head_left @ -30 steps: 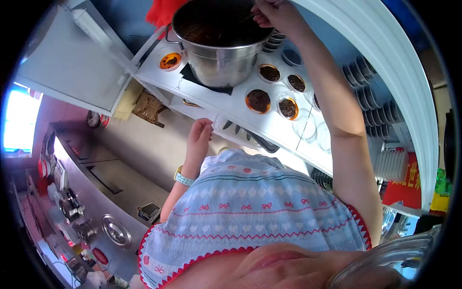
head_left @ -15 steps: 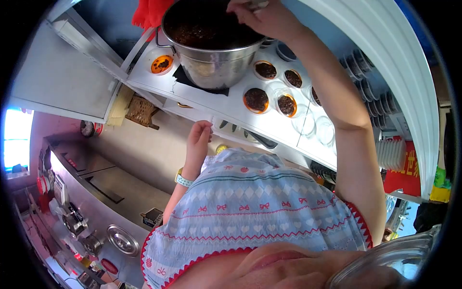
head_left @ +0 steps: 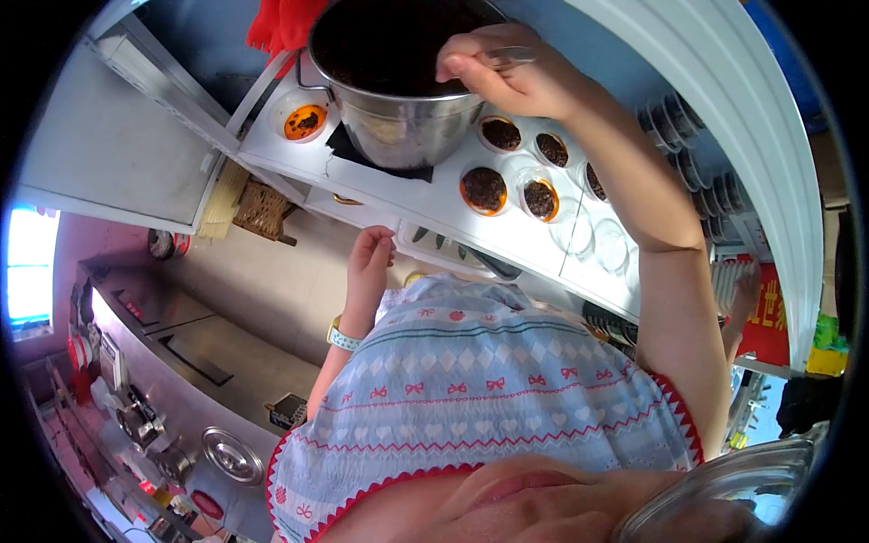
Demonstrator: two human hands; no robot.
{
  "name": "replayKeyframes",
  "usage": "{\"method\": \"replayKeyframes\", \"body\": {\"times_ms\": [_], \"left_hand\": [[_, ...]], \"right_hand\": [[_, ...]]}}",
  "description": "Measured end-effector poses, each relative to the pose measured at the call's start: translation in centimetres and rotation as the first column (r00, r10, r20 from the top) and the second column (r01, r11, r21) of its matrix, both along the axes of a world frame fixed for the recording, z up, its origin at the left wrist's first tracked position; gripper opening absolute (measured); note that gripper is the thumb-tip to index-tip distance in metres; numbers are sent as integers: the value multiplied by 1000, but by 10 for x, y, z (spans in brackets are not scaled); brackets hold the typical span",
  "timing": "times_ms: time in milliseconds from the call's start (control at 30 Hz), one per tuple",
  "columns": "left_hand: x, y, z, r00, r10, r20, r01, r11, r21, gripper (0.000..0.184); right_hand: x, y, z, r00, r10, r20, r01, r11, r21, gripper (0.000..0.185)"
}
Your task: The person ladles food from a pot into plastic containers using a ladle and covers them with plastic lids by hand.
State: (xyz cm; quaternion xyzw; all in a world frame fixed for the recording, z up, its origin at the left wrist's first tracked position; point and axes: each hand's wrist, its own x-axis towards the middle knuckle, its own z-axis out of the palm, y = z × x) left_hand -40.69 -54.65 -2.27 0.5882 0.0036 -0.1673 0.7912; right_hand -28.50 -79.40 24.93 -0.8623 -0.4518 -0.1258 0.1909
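White counter by blue wall bears steel pot and cups

The right hand, utensil in its fingers, has come from the far side of the pot to its near right rim, and what looks like another person's arm has appeared, blurred, by the red sign.

Fisheye view, edges curved, corners black; window blown out at left (bluish glare); pot interior shadowed.
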Motion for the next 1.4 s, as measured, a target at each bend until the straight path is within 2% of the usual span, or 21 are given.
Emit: {"method": "replayKeyframes", "body": {"times_ms": [67, 100, 167, 200, 333, 433, 467, 500, 600, 633, 700, 833, 900, 933, 1000, 1033, 1100, 1133, 1200, 1333, 1400], "left_hand": [[3, 1, 1, 1000, -11, 1, 11, 1000, 16, 12], [4, 2, -1, 1000, -12, 1, 12, 1000, 14, 12], [7, 3, -4, 1000, -26, 4, 26, 1000, 18, 12], [8, 3, -5, 1000, -27, 3, 27, 1000, 16, 12], [11, 1, -3, 999, -46, 17, 46, 999, 5, 12], [14, 0, -5, 998, -65, 14, 65, 998, 14, 12], [14, 0, -5, 998, -69, 9, 69, 997, 20, 12], [15, 0, -4, 997, -75, 10, 74, 997, 20, 12], [15, -1, -3, 998, -57, 8, 57, 998, 19, 12], [15, -1, -4, 998, -58, 1, 58, 998, 16, 12], [15, -1, -6, 998, -62, -9, 62, 998, 12, 12], [16, -2, -5, 998, -67, 0, 67, 998, -6, 12], [14, -2, -4, 998, -69, 3, 69, 998, 1, 11], [14, -3, -4, 997, -74, 6, 74, 997, -13, 11], [14, -3, -3, 997, -81, 10, 82, 996, -26, 11], [13, -4, -3, 997, -82, 5, 82, 996, -22, 11], [13, -4, -4, 996, -84, 1, 84, 996, -18, 11], [12, -4, -6, 996, -88, 1, 88, 996, -24, 11], [11, -4, -5, 996, -94, 4, 94, 995, -28, 11], [9, -6, -3, 996, -84, -4, 84, 996, -15, 10], [7, -5, -4, 996, -86, -5, 86, 996, -15, 10]], "right_hand": [[-6, -10, -4, 999, -44, -12, 45, 992, 120, 28], [-10, -13, -7, 999, -45, -11, 46, 992, 119, 28], [-21, -18, -13, 995, 4, 95, -27, 971, 237, 25], [-27, -19, -10, 990, 66, 128, -91, 977, 194, 19], [-44, -15, -13, 991, 53, 122, -79, 972, 223, 17], [-50, -18, -14, 972, -182, -147, 229, 874, 429, 28], [-49, -12, -17, 905, -255, -341, 412, 724, 553, 33], [-46, -19, -21, 904, -260, -340, 416, 722, 553, 33], [-31, -37, -34, 710, -396, -582, 704, 417, 575, 43], [-27, -43, -39, 709, -398, -582, 705, 416, 574, 43], [-19, -58, -45, 626, -122, -770, 755, 341, 560, 47], [-23, -65, -40, 587, -91, -804, 763, 394, 513, 53], [-35, -50, -26, 613, -272, -741, 746, 508, 431, 59], [-41, -44, -18, 613, -273, -741, 747, 506, 432, 59], [-52, -35, -5, 654, -418, -630, 712, 622, 326, 59], [-56, -34, -5, 654, -419, -630, 713, 621, 327, 59], [-62, -36, -5, 793, -351, -498, 560, 744, 366, 57], [-63, -37, -6, 791, -353, -499, 562, 741, 368, 57], [-62, -41, -9, 875, -233, -424, 435, 763, 479, 55], [-63, -41, -11, 892, -233, -388, 425, 727, 539, 56], [-63, -47, -16, 942, -83, -326, 278, 738, 615, 41]]}}
